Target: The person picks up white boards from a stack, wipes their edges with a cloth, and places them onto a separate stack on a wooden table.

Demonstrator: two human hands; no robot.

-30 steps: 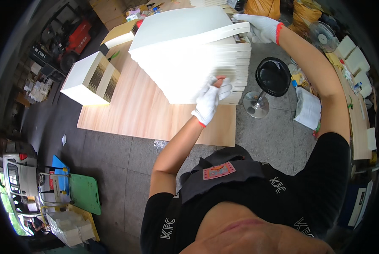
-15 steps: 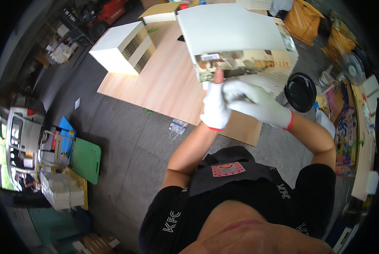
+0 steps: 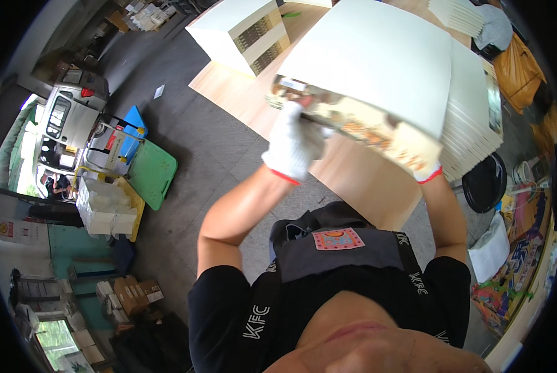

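A large white panel (image 3: 378, 56) with a printed cream-and-brown strip along its near edge is held tilted above the table; whether it is a book or a folded sheet, I cannot tell. My left hand (image 3: 293, 143), in a white knit glove with a red cuff, grips its near left corner, thumb on the printed strip. My right hand (image 3: 431, 176) is at the near right corner, mostly behind the panel; only a bit of glove and the red cuff show. Beside the panel on the right stands a stack of similar white pieces (image 3: 471, 118), with printed edges.
The wood-grain table (image 3: 365, 180) lies beneath. Another white stack with printed bands (image 3: 225, 34) stands at its far left. A black round tub (image 3: 485, 182) and orange sacks (image 3: 520, 74) are on the right. At left are a green cart (image 3: 151, 173) and a van (image 3: 73, 118).
My hands were close together at the panel's near edge; now they are apart, left hand at the left corner, right hand at the right. The panel has turned, and the whole view has shifted.
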